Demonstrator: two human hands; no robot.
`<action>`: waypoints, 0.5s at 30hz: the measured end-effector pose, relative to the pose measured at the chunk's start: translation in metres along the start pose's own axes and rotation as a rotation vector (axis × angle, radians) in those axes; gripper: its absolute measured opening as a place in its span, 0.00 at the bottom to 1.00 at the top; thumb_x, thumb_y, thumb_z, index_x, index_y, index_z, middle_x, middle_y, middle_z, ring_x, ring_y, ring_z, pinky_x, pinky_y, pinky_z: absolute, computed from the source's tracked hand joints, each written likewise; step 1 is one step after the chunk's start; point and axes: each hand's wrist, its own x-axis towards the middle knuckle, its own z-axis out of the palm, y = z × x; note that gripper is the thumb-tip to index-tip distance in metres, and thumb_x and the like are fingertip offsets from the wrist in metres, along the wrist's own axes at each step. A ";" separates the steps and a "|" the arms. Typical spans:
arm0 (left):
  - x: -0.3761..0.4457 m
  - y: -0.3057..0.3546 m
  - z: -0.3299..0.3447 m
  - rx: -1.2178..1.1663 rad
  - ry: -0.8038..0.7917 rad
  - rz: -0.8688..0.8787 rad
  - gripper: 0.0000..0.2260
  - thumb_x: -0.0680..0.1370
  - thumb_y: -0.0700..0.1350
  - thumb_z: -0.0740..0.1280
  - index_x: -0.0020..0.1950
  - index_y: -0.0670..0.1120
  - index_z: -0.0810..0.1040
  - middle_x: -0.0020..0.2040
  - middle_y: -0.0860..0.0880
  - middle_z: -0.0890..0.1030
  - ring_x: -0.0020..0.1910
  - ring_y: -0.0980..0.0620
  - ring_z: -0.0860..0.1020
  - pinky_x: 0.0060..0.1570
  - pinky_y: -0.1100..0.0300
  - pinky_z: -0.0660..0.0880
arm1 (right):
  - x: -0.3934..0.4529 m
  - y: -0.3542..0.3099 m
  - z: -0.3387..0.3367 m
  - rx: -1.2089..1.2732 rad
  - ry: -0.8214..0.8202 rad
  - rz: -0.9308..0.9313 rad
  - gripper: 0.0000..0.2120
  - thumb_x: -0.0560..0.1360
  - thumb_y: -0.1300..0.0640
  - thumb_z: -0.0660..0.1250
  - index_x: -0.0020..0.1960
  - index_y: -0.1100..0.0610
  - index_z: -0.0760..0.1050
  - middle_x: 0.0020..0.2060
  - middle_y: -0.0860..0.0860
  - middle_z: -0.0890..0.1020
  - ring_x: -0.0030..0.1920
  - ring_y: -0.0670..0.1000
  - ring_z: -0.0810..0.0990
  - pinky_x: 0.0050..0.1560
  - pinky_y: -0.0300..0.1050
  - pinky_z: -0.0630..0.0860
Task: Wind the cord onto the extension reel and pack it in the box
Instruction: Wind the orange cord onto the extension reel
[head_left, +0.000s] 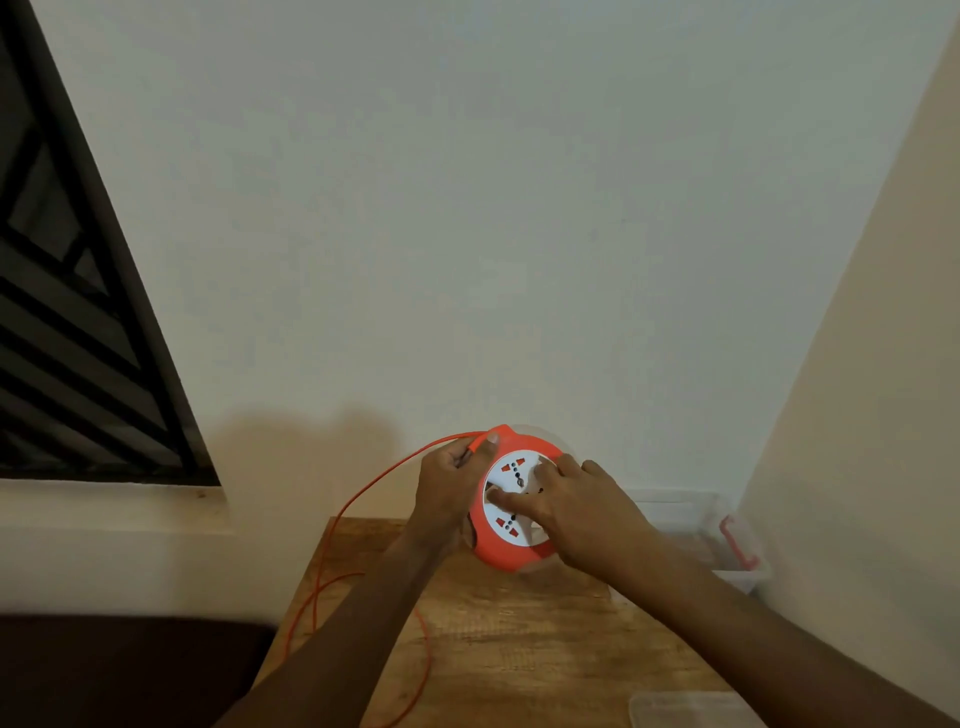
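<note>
1. The extension reel (506, 501) is orange with a white socket face; it is held tilted above the far part of the wooden table (519, 634), its face turned toward the camera.
2. The left hand (449, 480) holds the reel's left rim, and its grip is closed on the orange cord (332, 525) at the top edge of the reel — the cord passes between thumb and fingers there.
3. The right hand (582, 506) lies on the socket face with fingers fairly straight, pressing rather than clasping; its grip is open, and one fingertip reaches the left part of the white disc.
4. From the left hand the cord arcs out to the left, drops past the table's left edge, and loops back across the near left part of the tabletop.
5. A clear plastic box (727, 540) with a red latch sits at the table's far right corner, just beside the right-hand wall and close behind the right forearm — little room on that side.
6. A clear lid (691, 709) lies flat at the near right edge of the table.
7. The far wall stands right behind the reel; a dark barred window (78, 312) is at the left, well apart from the hands.
8. The middle of the tabletop between the forearms is bare wood.
</note>
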 end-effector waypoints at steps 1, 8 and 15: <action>0.000 0.000 0.001 0.002 -0.008 0.005 0.03 0.81 0.52 0.69 0.48 0.56 0.82 0.37 0.65 0.87 0.38 0.59 0.87 0.31 0.68 0.79 | 0.002 -0.002 0.001 -0.026 -0.001 -0.004 0.35 0.75 0.50 0.69 0.75 0.42 0.53 0.66 0.62 0.71 0.66 0.65 0.68 0.63 0.59 0.70; -0.001 0.001 0.001 0.022 0.018 0.093 0.02 0.80 0.51 0.70 0.49 0.57 0.83 0.38 0.64 0.87 0.39 0.60 0.87 0.33 0.69 0.79 | 0.005 -0.004 0.011 -0.022 0.125 0.071 0.34 0.72 0.42 0.70 0.74 0.44 0.61 0.61 0.58 0.80 0.60 0.62 0.77 0.60 0.58 0.71; -0.004 -0.005 0.010 0.014 0.100 0.164 0.05 0.79 0.50 0.73 0.45 0.54 0.87 0.41 0.50 0.89 0.42 0.48 0.88 0.43 0.54 0.85 | 0.011 -0.023 0.016 1.486 0.156 0.803 0.21 0.77 0.53 0.66 0.70 0.47 0.71 0.63 0.54 0.79 0.56 0.53 0.80 0.46 0.42 0.77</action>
